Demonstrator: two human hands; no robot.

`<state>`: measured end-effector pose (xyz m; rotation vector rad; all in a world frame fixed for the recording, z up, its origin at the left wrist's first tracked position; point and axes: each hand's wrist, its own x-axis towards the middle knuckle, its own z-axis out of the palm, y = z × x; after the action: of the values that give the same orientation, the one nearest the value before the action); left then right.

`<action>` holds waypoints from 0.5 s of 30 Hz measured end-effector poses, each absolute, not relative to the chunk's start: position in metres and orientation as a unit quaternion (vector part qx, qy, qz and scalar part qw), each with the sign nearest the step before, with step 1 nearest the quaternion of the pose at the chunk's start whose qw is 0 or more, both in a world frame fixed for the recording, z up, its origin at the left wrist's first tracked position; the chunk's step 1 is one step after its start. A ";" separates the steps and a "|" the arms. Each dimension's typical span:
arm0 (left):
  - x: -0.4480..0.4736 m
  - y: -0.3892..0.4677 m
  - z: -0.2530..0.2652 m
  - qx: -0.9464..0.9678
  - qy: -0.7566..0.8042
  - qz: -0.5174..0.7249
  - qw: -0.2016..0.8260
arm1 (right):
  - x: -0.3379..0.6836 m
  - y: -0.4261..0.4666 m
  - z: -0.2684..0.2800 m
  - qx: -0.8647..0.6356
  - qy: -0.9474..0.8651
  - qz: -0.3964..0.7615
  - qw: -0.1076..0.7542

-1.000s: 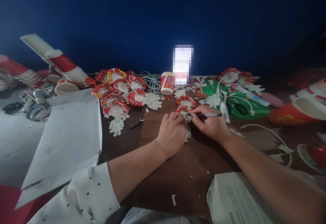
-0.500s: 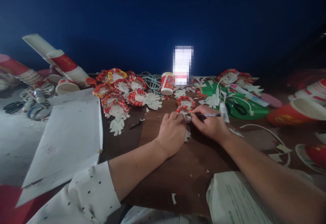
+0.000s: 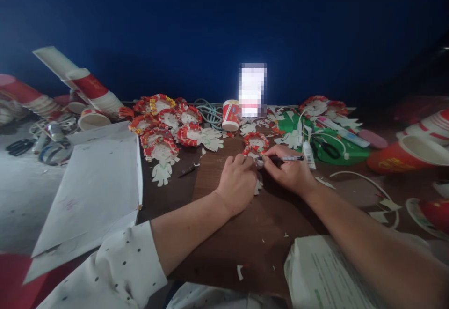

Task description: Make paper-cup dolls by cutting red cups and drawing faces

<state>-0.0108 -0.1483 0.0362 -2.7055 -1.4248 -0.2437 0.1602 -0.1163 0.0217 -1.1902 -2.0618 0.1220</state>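
Observation:
A pen [image 3: 289,158] lies in the grip of my right hand [image 3: 291,171], its tip end pointing left toward a paper doll. The doll [image 3: 258,187] is a white cutout with a red ruffled ring [image 3: 255,140] around its head; its middle is mostly covered by my hands. My left hand [image 3: 238,182], fingers curled and closed, holds the doll down on the dark brown table. More dolls with ruffled rings [image 3: 159,143] are piled beyond my left hand. One white body cutout [image 3: 162,173] in that pile has greenish drawn lines.
A white board [image 3: 94,192] lies at left. Behind are a red paper cup [image 3: 230,114], a blurred bright screen [image 3: 250,89] and blue cord [image 3: 210,112]. At right lie a green sheet [image 3: 354,157], a white tube [image 3: 308,154], a cable [image 3: 380,189], cups [image 3: 400,157] and a printed bag [image 3: 326,271].
Almost nothing differs. The view has shifted very slightly; both hands, the pen and the doll keep their places.

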 end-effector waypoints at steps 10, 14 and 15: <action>-0.011 -0.149 0.037 -0.881 -0.464 -0.081 0.039 | 0.160 -0.116 0.020 -0.461 -0.805 0.042 0.371; -0.010 -0.149 0.037 -0.879 -0.467 -0.083 0.041 | 0.160 -0.117 0.021 -0.457 -0.804 0.029 0.380; -0.010 -0.149 0.037 -0.879 -0.467 -0.084 0.041 | 0.160 -0.117 0.021 -0.459 -0.800 0.021 0.385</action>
<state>-0.0104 -0.1495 0.0365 -2.6913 -1.4309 -0.2571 0.1601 -0.1175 0.0211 -1.1684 -2.0387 0.0527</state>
